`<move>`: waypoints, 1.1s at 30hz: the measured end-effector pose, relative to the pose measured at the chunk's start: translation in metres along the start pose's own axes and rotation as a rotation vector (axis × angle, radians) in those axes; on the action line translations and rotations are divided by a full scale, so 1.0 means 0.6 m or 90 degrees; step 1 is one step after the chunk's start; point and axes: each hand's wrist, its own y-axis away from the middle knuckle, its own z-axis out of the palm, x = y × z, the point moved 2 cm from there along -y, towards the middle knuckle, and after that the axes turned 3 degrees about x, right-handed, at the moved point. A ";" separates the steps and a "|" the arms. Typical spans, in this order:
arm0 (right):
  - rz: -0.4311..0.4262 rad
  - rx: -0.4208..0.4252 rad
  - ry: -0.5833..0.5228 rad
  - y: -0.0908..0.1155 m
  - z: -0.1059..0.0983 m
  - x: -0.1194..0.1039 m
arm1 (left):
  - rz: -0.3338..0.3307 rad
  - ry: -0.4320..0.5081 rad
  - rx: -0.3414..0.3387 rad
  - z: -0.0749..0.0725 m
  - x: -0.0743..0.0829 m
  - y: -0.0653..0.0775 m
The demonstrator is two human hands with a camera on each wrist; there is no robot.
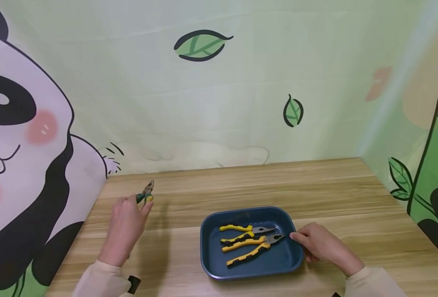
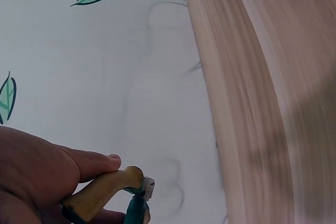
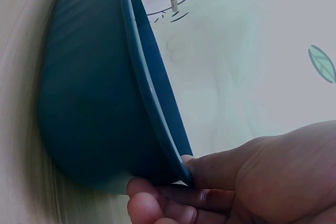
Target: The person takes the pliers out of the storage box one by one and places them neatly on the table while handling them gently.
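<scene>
My left hand [image 1: 124, 225] grips small pliers [image 1: 149, 189] with green and yellow handles, raised over the table's left side, tips pointing up. In the left wrist view the thumb presses along the yellow handle of these pliers [image 2: 105, 190]. My right hand [image 1: 324, 245] pinches the right rim of a blue tray [image 1: 211, 235], thumb at the top edge and fingers outside and below. Inside the tray lie needle-nose pliers [image 1: 262, 230] and, nearer me, combination pliers [image 1: 272, 239], both with yellow and black handles and heads toward the right.
The tray stands on a wood-grain table [image 1: 181, 255]. Behind the table hangs a pale green cloth backdrop [image 1: 248, 103] printed with leaves; a panda [image 1: 18, 99] covers its left part. A dark band [image 1: 134, 284] sits at the left sleeve.
</scene>
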 end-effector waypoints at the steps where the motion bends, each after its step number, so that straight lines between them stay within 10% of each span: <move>1: 0.001 0.000 0.000 0.000 0.000 0.000 | 0.000 -0.001 0.001 0.002 -0.001 0.000; 33: -0.002 0.000 0.000 -0.001 0.001 0.004 | -0.004 -0.064 -0.050 0.064 -0.019 -0.010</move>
